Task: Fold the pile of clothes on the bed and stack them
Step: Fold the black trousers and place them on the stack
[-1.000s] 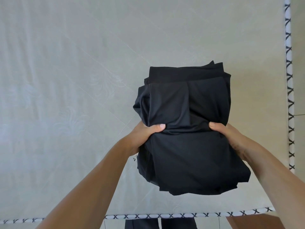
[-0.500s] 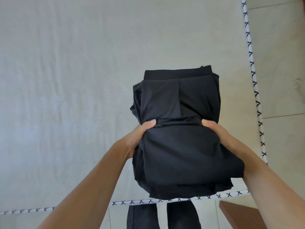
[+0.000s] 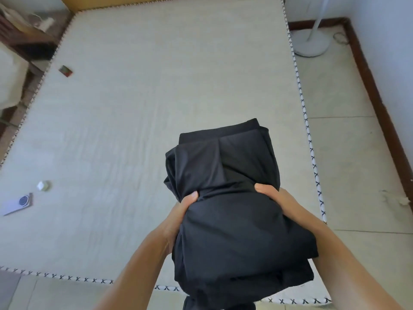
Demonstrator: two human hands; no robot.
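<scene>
Lower centre of the frame: a thick bundle of folded black clothes (image 3: 225,198), smooth and faintly sheeny, is lifted above the pale woven mattress (image 3: 134,108) (cross-stitched trim along its edge). The left hand (image 3: 178,218) and right hand (image 3: 281,203) grip its sides, thumbs pressed on top.

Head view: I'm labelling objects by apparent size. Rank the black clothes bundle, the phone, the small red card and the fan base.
1. Black clothes bundle, held in both hands close to the camera, so nearness inflates it.
2. Fan base, on the floor, far away.
3. Phone.
4. Small red card.
</scene>
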